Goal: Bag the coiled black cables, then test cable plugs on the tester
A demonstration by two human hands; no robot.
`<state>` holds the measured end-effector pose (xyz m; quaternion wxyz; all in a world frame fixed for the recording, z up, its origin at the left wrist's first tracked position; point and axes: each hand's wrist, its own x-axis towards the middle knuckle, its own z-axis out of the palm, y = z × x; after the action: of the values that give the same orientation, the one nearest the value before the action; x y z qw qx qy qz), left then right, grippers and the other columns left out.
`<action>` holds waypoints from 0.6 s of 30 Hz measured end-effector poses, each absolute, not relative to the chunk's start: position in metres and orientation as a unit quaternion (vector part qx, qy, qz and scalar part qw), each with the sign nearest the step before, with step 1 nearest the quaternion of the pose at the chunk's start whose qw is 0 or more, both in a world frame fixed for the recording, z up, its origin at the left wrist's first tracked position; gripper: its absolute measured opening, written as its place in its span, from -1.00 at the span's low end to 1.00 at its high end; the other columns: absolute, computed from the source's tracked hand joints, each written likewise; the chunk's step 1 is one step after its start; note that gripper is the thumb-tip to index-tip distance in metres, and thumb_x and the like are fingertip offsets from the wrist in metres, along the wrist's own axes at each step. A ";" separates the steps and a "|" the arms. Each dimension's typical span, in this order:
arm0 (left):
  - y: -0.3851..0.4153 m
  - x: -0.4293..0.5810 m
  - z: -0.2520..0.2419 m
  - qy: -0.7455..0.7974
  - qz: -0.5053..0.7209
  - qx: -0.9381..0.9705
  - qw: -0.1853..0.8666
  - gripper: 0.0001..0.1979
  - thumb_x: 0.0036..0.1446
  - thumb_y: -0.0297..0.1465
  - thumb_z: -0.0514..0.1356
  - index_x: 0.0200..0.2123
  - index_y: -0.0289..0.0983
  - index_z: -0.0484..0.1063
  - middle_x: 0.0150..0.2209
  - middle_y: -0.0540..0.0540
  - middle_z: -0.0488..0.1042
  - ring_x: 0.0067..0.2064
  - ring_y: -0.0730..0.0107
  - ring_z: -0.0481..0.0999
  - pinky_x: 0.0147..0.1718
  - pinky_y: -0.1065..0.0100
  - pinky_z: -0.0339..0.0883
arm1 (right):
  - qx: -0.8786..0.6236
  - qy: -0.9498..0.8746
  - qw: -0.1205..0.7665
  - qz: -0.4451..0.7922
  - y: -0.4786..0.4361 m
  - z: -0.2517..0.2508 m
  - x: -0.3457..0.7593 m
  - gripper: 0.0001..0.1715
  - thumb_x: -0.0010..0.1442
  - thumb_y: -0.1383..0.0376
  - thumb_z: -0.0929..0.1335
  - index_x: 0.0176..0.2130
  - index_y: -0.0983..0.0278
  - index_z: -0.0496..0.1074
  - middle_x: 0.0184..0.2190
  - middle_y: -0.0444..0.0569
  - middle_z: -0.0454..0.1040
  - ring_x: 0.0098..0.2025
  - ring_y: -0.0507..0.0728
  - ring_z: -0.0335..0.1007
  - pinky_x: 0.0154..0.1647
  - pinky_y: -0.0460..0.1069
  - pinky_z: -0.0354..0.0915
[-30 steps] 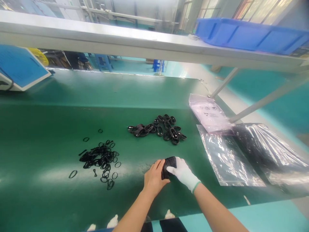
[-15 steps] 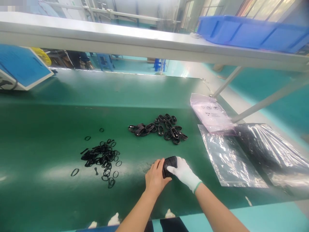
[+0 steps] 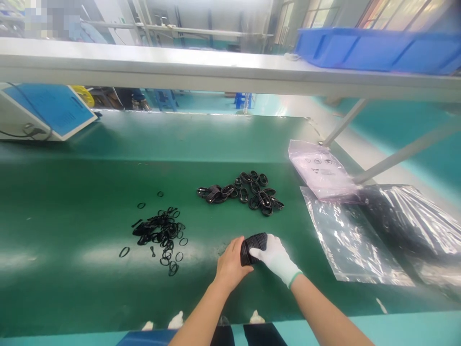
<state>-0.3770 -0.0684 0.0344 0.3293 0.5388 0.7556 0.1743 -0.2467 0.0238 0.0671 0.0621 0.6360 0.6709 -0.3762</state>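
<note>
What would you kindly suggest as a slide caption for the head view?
A bare left hand and gloved right hand grip a ribbed black bundle at a green table with black bands.

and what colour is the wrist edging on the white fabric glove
Green: the wrist edging on the white fabric glove shows best in the head view.

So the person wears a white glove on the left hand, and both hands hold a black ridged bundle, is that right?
Not quite: the head view shows the white glove on the right hand; the left hand is bare. Both hands do hold the black ridged bundle.
</note>
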 end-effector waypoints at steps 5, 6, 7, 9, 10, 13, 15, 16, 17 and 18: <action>-0.066 -0.374 0.037 0.759 0.162 0.540 0.326 -0.19 -0.15 -0.32 0.25 0.21 -0.11 0.02 0.21 -0.03 0.15 0.07 0.18 0.33 -0.11 0.24 0.28 | 0.635 0.674 0.064 -0.372 0.025 0.068 -0.246 -0.27 -0.10 0.08 0.38 0.00 0.38 0.23 -0.06 0.21 0.26 0.00 0.30 0.30 -0.01 0.09 0.22; -0.065 -0.374 0.037 0.759 0.160 0.540 0.326 -0.18 -0.15 -0.33 0.24 0.21 -0.10 0.02 0.21 -0.03 0.15 0.07 0.18 0.33 -0.11 0.24 0.27 | 0.635 0.674 0.065 -0.372 0.025 0.069 -0.247 -0.27 -0.10 0.09 0.38 0.00 0.38 0.24 -0.06 0.21 0.27 -0.01 0.30 0.30 -0.02 0.08 0.22; -0.065 -0.373 0.037 0.759 0.159 0.540 0.327 -0.18 -0.15 -0.34 0.24 0.22 -0.09 0.01 0.21 -0.02 0.15 0.08 0.17 0.32 -0.10 0.25 0.26 | 0.636 0.673 0.067 -0.371 0.024 0.069 -0.247 -0.28 -0.10 0.09 0.38 0.00 0.38 0.24 -0.06 0.21 0.27 -0.01 0.30 0.31 -0.02 0.08 0.23; -0.065 -0.373 0.036 0.759 0.159 0.539 0.329 -0.17 -0.14 -0.34 0.24 0.23 -0.08 -0.01 0.21 -0.01 0.15 0.10 0.17 0.29 -0.08 0.24 0.25 | 0.639 0.672 0.068 -0.367 0.023 0.070 -0.250 -0.22 -0.10 0.07 0.37 0.04 0.39 0.21 -0.03 0.23 0.26 -0.01 0.30 0.31 -0.02 0.09 0.23; -0.064 -0.372 0.035 0.759 0.160 0.537 0.331 -0.16 -0.14 -0.35 0.25 0.23 -0.07 -0.02 0.22 -0.01 0.15 0.11 0.17 0.28 -0.07 0.23 0.24 | 0.643 0.671 0.068 -0.363 0.021 0.071 -0.251 -0.14 -0.12 0.05 0.37 0.09 0.41 0.16 0.00 0.25 0.24 0.01 0.32 0.29 -0.01 0.10 0.23; -0.065 -0.374 0.035 0.756 0.166 0.534 0.341 -0.14 -0.14 -0.36 0.26 0.24 -0.09 -0.03 0.22 -0.03 0.14 0.14 0.17 0.25 -0.05 0.23 0.24 | 0.659 0.667 0.063 -0.342 0.015 0.070 -0.257 0.16 -0.18 0.03 0.40 0.22 0.50 -0.07 0.08 0.34 0.16 0.11 0.40 0.17 0.05 0.15 0.17; -0.067 -0.377 0.035 0.746 0.177 0.538 0.352 -0.09 -0.17 -0.35 0.28 0.25 -0.11 -0.06 0.24 -0.03 0.11 0.15 0.19 0.24 -0.03 0.28 0.24 | 0.665 0.667 0.059 -0.331 0.011 0.068 -0.260 0.22 -0.20 0.02 0.40 0.23 0.53 -0.12 0.09 0.36 0.14 0.14 0.42 0.13 0.07 0.16 0.14; -0.068 -0.380 0.036 0.739 0.183 0.541 0.358 -0.08 -0.17 -0.35 0.29 0.25 -0.12 -0.06 0.25 -0.01 0.09 0.16 0.21 0.23 -0.02 0.31 0.24 | 0.665 0.668 0.056 -0.329 0.010 0.067 -0.261 0.21 -0.20 0.02 0.40 0.23 0.53 -0.11 0.09 0.35 0.15 0.13 0.41 0.13 0.07 0.15 0.15; -0.069 -0.382 0.036 0.733 0.189 0.543 0.364 -0.09 -0.17 -0.36 0.30 0.25 -0.12 -0.05 0.26 0.00 0.08 0.16 0.23 0.24 0.00 0.34 0.23 | 0.665 0.669 0.055 -0.327 0.008 0.067 -0.262 0.19 -0.19 0.02 0.40 0.23 0.52 -0.09 0.08 0.34 0.15 0.13 0.40 0.14 0.06 0.15 0.16; -0.070 -0.384 0.036 0.728 0.195 0.544 0.368 -0.11 -0.16 -0.37 0.30 0.25 -0.12 -0.03 0.27 0.01 0.07 0.16 0.24 0.24 0.01 0.37 0.22 | 0.665 0.671 0.053 -0.325 0.008 0.066 -0.262 0.17 -0.19 0.02 0.39 0.23 0.51 -0.08 0.08 0.34 0.16 0.12 0.39 0.15 0.05 0.14 0.17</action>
<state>-0.3844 -0.0695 0.0358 0.3682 0.5440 0.7284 0.1948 -0.2616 0.0077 0.0658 0.0532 0.6646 0.6707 -0.3250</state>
